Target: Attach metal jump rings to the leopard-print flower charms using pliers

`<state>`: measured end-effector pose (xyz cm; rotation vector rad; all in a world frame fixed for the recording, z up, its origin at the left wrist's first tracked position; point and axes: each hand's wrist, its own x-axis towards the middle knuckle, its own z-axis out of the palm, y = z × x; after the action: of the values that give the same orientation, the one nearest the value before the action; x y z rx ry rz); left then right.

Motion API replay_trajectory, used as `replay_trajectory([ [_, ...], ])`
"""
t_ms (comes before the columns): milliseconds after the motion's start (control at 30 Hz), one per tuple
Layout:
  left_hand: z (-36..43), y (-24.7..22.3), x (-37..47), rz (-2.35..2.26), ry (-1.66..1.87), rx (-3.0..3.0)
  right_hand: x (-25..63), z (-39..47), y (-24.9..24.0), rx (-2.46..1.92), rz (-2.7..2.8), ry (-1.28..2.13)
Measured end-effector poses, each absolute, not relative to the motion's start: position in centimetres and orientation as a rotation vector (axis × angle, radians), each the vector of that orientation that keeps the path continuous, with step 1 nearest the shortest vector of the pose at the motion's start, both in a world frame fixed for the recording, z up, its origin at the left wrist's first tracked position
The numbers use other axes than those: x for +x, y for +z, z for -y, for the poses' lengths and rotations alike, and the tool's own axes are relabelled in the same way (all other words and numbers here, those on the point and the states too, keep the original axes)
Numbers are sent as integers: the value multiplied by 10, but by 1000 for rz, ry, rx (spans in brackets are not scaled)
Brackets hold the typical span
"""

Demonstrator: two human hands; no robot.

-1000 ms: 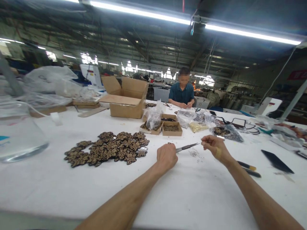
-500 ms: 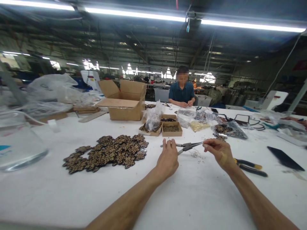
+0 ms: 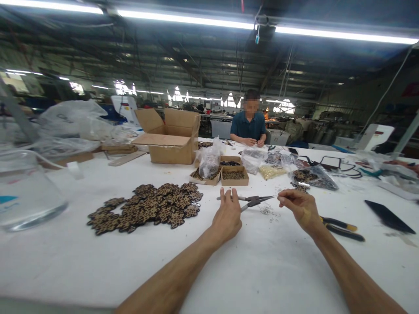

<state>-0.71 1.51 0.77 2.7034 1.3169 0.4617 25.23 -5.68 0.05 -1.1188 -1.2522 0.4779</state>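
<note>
My left hand (image 3: 227, 214) is wrapped round the handles of long-nosed pliers (image 3: 254, 201), whose thin jaws point right. Just past the tips, my right hand (image 3: 300, 209) has its thumb and forefinger pinched together; what they hold is too small to make out. A small gap separates the plier tips from these fingers. Below the jaws lies a scatter of tiny metal rings (image 3: 269, 211). To the left of my left hand spreads a pile of leopard-patterned, flower-like pieces (image 3: 147, 207). Yellow-and-black handled pliers (image 3: 343, 229) rest beside my right wrist.
Small boxes of dark bits (image 3: 235, 175) stand mid-table, with an open carton (image 3: 172, 148) behind them to the left. Plastic bags of parts (image 3: 273, 171) lie further right. A dark flat slab (image 3: 389, 216) is at right. Across the table sits a person (image 3: 248, 124).
The pliers in my left hand have drawn slightly left, so their tips have come away from my right fingers. My right hand has barely moved.
</note>
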Motion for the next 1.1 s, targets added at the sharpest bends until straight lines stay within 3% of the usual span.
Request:
replay_trajectory([
  [1100,-17,1,-8,-1199,558,2680,253,57,-4,-1112,1334,504],
])
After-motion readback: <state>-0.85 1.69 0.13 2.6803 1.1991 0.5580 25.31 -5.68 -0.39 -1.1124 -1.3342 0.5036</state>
